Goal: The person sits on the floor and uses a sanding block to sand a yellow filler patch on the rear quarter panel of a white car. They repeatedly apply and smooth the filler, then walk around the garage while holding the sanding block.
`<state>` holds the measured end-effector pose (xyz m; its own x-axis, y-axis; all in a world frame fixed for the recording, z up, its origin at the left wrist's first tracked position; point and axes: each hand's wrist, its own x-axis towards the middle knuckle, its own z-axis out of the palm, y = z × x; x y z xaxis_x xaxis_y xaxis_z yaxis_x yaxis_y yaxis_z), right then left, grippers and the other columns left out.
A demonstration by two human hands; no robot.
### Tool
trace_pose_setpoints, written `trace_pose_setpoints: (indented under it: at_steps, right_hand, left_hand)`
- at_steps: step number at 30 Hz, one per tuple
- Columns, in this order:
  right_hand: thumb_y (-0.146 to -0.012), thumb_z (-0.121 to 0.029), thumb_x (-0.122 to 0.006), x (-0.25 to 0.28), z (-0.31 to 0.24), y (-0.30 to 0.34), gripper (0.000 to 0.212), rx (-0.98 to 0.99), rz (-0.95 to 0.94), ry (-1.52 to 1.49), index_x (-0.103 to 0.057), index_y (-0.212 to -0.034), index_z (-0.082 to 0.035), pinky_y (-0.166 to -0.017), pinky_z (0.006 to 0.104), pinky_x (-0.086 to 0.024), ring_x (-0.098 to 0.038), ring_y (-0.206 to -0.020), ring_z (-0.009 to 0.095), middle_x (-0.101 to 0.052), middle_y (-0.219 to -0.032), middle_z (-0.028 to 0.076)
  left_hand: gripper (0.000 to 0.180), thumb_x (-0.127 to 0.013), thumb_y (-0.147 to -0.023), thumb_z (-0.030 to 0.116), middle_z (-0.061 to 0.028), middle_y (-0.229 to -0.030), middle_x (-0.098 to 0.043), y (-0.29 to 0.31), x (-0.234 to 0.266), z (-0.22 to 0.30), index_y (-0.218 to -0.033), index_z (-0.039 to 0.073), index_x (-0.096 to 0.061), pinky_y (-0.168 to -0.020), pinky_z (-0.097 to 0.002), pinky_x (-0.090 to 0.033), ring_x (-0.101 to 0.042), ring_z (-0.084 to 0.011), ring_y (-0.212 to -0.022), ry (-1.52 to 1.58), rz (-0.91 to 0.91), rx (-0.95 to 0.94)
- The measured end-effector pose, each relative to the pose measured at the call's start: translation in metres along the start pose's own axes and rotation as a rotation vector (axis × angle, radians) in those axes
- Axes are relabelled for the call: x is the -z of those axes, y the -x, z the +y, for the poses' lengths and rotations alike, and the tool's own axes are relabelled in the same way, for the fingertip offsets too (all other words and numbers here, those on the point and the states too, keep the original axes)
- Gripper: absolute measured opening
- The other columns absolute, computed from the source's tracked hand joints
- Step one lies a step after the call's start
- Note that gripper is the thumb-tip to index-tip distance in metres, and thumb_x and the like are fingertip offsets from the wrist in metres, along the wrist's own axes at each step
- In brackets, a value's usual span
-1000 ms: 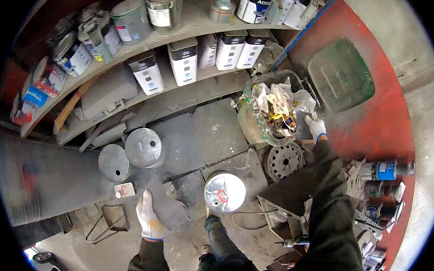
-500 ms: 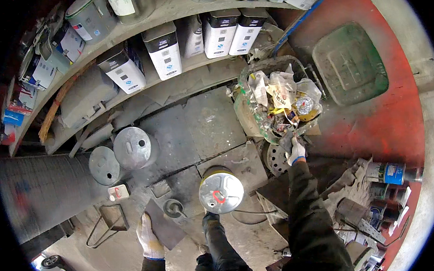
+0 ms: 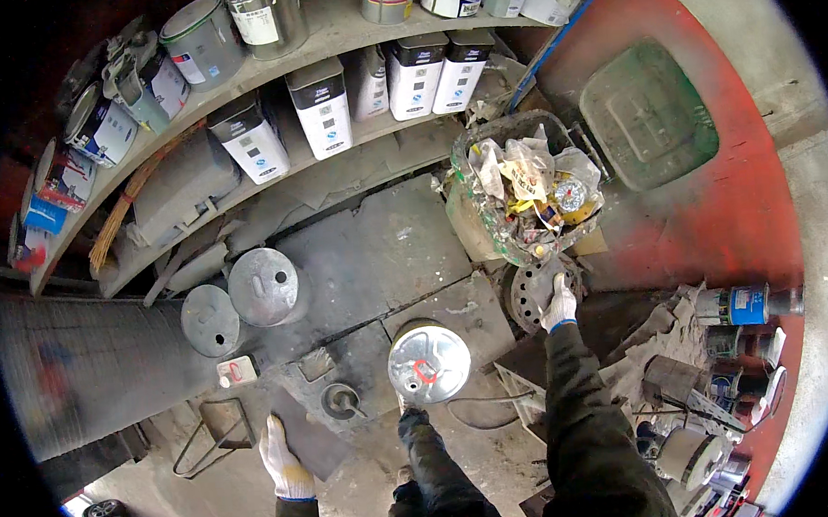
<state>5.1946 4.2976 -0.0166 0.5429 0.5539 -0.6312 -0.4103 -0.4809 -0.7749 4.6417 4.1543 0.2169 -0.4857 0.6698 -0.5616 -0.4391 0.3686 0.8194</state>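
Observation:
My left hand (image 3: 284, 462), in a white knit glove, grips the edge of a flat dark grey sheet (image 3: 313, 434), its fingers partly behind the sheet. My right hand (image 3: 559, 305), gloved too, reaches out with its fingers stretched and nothing visible in them. It is beside a round metal disc with holes (image 3: 528, 297), just below a bin (image 3: 516, 246) heaped with crumpled packaging and rubbish; whether it touches the disc I cannot tell. In front of my leg stands a round metal drum (image 3: 429, 363) with a red handle on top.
Two grey metal drums (image 3: 264, 287) stand at the left beside a small white container (image 3: 236, 372). A small round pot (image 3: 341, 400) is near the sheet. Shelves (image 3: 342, 42) with cans and tins curve across the back. A green lid (image 3: 650, 115) leans at the red wall; cans (image 3: 746, 305) crowd the right.
The small grey piece at my right hand by the bin's rim is no longer seen there. That hand has drawn slightly back from the bin. My left hand still holds the sheet.

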Motion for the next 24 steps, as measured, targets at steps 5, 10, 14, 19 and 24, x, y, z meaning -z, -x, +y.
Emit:
trace_pose_setpoints:
  at_steps: [5, 10, 14, 19, 24]
  right_hand:
    - [-0.097, -0.049, -0.059, -0.015, -0.062, 0.068, 0.033, -0.241, -0.258, -0.316, -0.065, -0.100, -0.017, -0.046, 0.0230, -0.038, -0.051, -0.059, 0.007, -0.056, -0.073, -0.007]
    - [-0.101, -0.049, -0.049, -0.092, -0.081, 0.160, 0.042, -0.642, -1.021, -0.796, -0.063, -0.096, -0.009, -0.043, 0.0270, -0.031, -0.034, -0.046, 0.010, -0.036, -0.057, -0.007]
    - [-0.093, -0.054, -0.053, -0.170, -0.057, 0.300, 0.050, -0.972, -1.105, -0.625, -0.058, -0.094, -0.004, -0.045, 0.0289, -0.036, -0.041, -0.050, 0.011, -0.038, -0.058, -0.004]
    - [-0.104, -0.032, -0.045, -0.216, 0.017, 0.545, 0.029, -1.206, -1.652, -0.237, -0.056, -0.110, -0.006, -0.044, 0.0276, -0.038, -0.045, -0.050, 0.013, -0.047, -0.068, 0.003]
    - [-0.102, -0.026, -0.048, -0.185, 0.133, 0.789, 0.022, -1.609, -2.028, 0.430, -0.051, -0.096, -0.004, -0.043, 0.0271, -0.035, -0.040, -0.047, 0.012, -0.042, -0.061, 0.000]
  left_hand:
    - [0.036, -0.055, -0.102, 0.032, -0.0080, -0.101, -0.065, 0.016, 0.008, 0.010, -0.113, -0.001, -0.061, -0.074, -0.0338, -0.053, -0.063, -0.0179, -0.086, 0.052, 0.002, 0.065]
    - [0.033, -0.056, -0.101, 0.028, -0.0079, -0.100, -0.066, 0.040, -0.002, 0.048, -0.114, -0.002, -0.061, -0.075, -0.0345, -0.055, -0.064, -0.0188, -0.085, 0.093, 0.001, -0.029]
    - [0.032, -0.058, -0.100, 0.020, -0.0064, -0.110, -0.066, 0.074, 0.021, 0.096, -0.122, -0.004, -0.063, -0.085, -0.0298, -0.050, -0.061, -0.0144, -0.095, 0.121, 0.012, -0.243]
    - [0.035, -0.059, -0.099, 0.020, -0.0076, -0.110, -0.068, 0.156, 0.136, 0.143, -0.122, -0.007, -0.063, -0.088, -0.0290, -0.048, -0.060, -0.0144, -0.098, 0.060, 0.286, -0.565]
    - [0.030, -0.061, -0.098, 0.017, -0.0061, -0.103, -0.069, 0.305, 0.352, 0.139, -0.117, -0.006, -0.063, -0.084, -0.0277, -0.049, -0.060, -0.0120, -0.093, 0.204, 0.615, -0.761]
